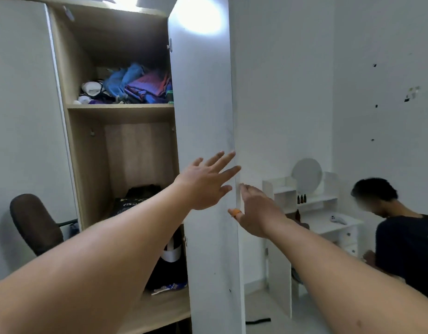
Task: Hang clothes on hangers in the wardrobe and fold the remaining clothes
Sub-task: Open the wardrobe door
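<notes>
The wardrobe [75,131] stands open on the left, with its white door [203,112] swung out toward me. My left hand [205,184] reaches to the door with straight, spread fingers over its face near the edge. My right hand [256,210] is at the door's edge, fingers extended along it, with an orange ring on one finger. A heap of blue, purple and white clothes [133,86] lies on the upper shelf. Dark clothes [140,201] sit in the lower compartment. I see no hangers.
A brown office chair [34,222] stands left of the wardrobe. A white dressing table [328,220] with a round mirror and small bottles is at the right wall. A person in a dark shirt [405,247] bends beside it. A dark strap [257,320] lies on the floor.
</notes>
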